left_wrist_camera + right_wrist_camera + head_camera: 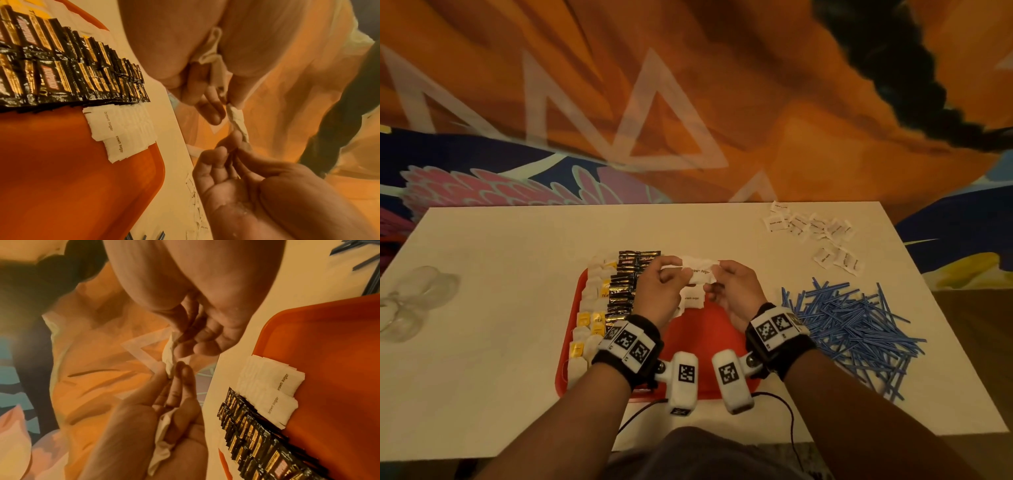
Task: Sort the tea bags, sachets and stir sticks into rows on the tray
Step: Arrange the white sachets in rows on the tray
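Both hands are pinching white sugar sachets (700, 270) between them above the red tray (705, 329): left hand (657, 291) gripping one end, right hand (732, 291) the other, fingers curled.

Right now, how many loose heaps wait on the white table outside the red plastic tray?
2. One, of white paper sugar sachets, lies scattered at the table's far right corner; the other, of thin blue stir sticks, lies right of the red tray. No others show.

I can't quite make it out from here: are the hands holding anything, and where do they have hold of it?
White brown sugar sachets, held above the tray: the left hand and the right hand pinch them at opposite ends.
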Tool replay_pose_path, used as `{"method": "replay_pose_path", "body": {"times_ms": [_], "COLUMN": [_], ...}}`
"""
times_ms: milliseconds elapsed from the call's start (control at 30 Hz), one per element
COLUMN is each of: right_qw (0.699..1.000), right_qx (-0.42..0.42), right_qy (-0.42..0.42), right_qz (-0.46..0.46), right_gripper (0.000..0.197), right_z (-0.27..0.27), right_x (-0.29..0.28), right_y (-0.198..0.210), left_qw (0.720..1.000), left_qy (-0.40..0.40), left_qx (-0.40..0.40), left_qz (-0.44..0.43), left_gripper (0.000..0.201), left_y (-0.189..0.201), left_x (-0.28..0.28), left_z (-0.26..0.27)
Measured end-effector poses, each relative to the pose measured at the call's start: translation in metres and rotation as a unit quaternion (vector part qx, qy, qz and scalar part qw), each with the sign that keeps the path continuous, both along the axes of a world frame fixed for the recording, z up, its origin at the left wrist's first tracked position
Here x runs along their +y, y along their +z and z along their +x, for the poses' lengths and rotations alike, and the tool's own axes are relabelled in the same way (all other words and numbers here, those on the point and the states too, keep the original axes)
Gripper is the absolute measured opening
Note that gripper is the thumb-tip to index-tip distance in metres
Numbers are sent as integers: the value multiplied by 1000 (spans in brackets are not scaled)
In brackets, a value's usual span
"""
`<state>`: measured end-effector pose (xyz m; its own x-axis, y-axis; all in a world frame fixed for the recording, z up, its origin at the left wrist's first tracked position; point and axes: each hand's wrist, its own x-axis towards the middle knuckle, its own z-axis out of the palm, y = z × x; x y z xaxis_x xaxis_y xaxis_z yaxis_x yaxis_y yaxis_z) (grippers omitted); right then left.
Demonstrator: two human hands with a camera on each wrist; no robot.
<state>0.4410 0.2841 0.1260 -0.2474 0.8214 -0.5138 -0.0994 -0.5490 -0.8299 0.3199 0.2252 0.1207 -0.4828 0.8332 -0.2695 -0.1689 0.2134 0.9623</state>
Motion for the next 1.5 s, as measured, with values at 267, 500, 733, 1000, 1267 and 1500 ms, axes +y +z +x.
{"method": "replay_pose_path", "body": {"times_ms": [267, 500, 733, 1000, 1267, 1500], "right_qw": [987, 982, 995, 988, 948, 932], "right_qx": [-61, -68, -45, -116, -286, -337], "right_qy": [39, 81, 72, 101, 135, 136], "right_qz": [140, 157, 61, 28, 17, 9], "right_gripper": [9, 25, 39, 25, 27, 22], "right_z": [1, -3, -2, -5, 11, -12], "right_x": [-8, -5, 2, 10, 16, 20], "right_y": [-10, -11, -28, -59, -127, -145], "left_qw": [997, 992, 990, 985, 983, 980], "left_qy": [12, -45, -51, -52, 10, 44], "left_qx": [67, 119, 133, 149, 123, 105], "left_qz": [23, 3, -19, -74, -133, -161], "left_gripper": [24, 28, 38, 30, 25, 25], "left_y": [-7, -9, -18, -38, -59, -68], "left_x": [-4, -9, -9, -14, -36, -54], "left_z": [-9, -19, -26, -37, -63, -87]}}
